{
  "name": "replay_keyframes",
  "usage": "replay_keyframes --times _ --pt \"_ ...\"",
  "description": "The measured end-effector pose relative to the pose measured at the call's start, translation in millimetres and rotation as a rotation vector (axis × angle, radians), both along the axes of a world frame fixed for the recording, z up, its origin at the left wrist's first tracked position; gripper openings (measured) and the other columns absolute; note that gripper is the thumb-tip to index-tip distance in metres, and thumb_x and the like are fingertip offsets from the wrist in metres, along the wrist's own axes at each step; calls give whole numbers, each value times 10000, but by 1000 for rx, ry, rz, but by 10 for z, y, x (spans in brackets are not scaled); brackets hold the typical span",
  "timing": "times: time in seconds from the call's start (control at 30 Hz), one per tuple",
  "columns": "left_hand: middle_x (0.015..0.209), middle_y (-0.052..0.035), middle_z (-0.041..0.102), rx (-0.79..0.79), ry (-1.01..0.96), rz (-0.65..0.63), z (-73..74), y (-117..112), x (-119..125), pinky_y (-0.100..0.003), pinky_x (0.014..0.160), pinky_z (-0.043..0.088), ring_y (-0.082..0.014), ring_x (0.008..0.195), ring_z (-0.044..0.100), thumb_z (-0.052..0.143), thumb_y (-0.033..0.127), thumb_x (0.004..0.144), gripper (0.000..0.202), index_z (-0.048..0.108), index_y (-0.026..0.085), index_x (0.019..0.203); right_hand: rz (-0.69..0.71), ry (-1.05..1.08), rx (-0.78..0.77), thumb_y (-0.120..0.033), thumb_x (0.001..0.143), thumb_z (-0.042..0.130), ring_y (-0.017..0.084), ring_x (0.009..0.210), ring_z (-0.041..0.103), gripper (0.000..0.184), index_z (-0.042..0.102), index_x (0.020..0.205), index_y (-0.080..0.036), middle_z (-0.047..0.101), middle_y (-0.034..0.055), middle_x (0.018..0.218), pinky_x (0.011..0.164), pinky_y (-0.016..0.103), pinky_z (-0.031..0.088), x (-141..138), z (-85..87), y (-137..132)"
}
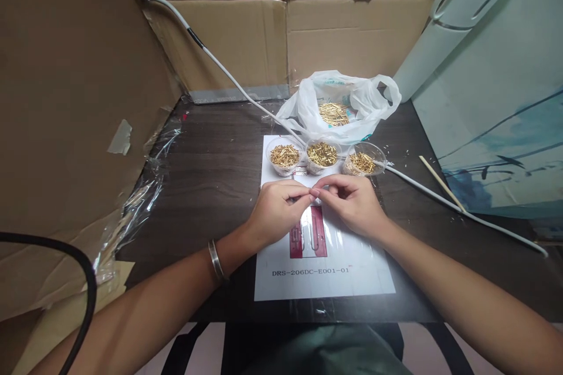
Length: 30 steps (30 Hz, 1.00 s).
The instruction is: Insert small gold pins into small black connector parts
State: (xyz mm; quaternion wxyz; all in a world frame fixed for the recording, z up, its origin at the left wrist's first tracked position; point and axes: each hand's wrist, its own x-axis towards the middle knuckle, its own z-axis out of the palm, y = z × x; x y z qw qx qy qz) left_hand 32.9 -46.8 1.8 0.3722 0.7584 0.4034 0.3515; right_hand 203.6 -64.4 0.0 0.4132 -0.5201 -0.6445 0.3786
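Observation:
My left hand and my right hand meet at the fingertips over a white printed sheet. Both are closed in a pinch; whatever lies between the fingertips is too small to make out. Just beyond them stand three clear plastic cups: the left cup, the middle cup and the right cup. Each holds small gold-coloured metal pieces, with fewest in the right one. Under my hands the sheet shows a red picture, partly covered, above printed lettering.
Behind the cups sits a white plastic bag with longer gold pins. A white cable crosses the dark table. A thin wooden stick lies right; a white bottle stands behind it. Cardboard walls enclose the back and left.

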Motion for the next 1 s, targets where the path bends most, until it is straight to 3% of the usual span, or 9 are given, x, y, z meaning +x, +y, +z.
replay_keyframes --times 0.07,0.17,0.23,0.3,0.37,0.5,0.67,0.8,1.0 --pt "764 -70 747 6 6 -2 0 -8 0 -268 611 494 -152 665 659 632 142 836 181 773 133 722 16 -63 70 -292 848 611 89 449 376 184 713 784 -152 451 -44 488 444 240 316 40 44 8" --pt "740 -60 732 18 -6 11 -4 -19 2 -267 612 489 -143 653 643 654 163 831 158 770 137 727 52 -275 337 -239 923 486 126 567 550 242 696 938 -120 629 25 653 575 266 430 136 174 -9" --pt "716 -52 715 44 -35 26 -5 -24 4 -258 588 477 -135 635 628 661 175 828 151 766 140 724 41 -450 452 -207 948 424 144 627 589 277 679 970 -101 652 55 707 629 276 439 201 278 -45" --pt "689 -44 699 78 -57 36 -4 -28 6 -251 561 462 -128 614 612 662 176 824 156 762 146 708 6 -635 405 -207 943 411 146 570 554 285 675 906 -108 625 53 653 580 280 402 247 362 -90" --pt "666 -41 686 99 -50 41 -3 -32 6 -248 539 447 -124 592 597 661 178 820 170 761 151 686 -32 -813 264 -218 905 445 142 488 487 257 675 836 -127 587 44 578 523 287 341 274 404 -128" --pt "641 -34 670 121 -9 53 -3 -34 3 -247 513 425 -117 564 573 651 193 823 197 761 167 661 -77 -1025 46 -224 818 530 120 418 380 215 664 662 -161 526 39 486 486 292 238 295 363 -134" --pt "640 -29 667 128 16 42 3 -28 -1 -243 512 421 -110 554 564 647 192 826 197 764 169 669 -44 -999 57 -229 800 582 114 447 401 234 633 580 -167 547 51 517 497 296 235 273 231 -83" --pt "657 -34 681 123 13 34 0 -27 3 -244 528 437 -115 571 580 648 187 827 178 768 165 698 -32 -948 90 -161 810 534 129 504 466 191 675 681 -160 608 73 622 515 303 254 204 169 -82" --pt "654 -31 679 134 21 22 -2 -22 4 -243 530 439 -113 566 577 647 183 829 167 765 156 713 -8 -915 43 -147 865 472 151 558 501 172 631 802 -133 649 105 761 529 314 257 137 162 -118"
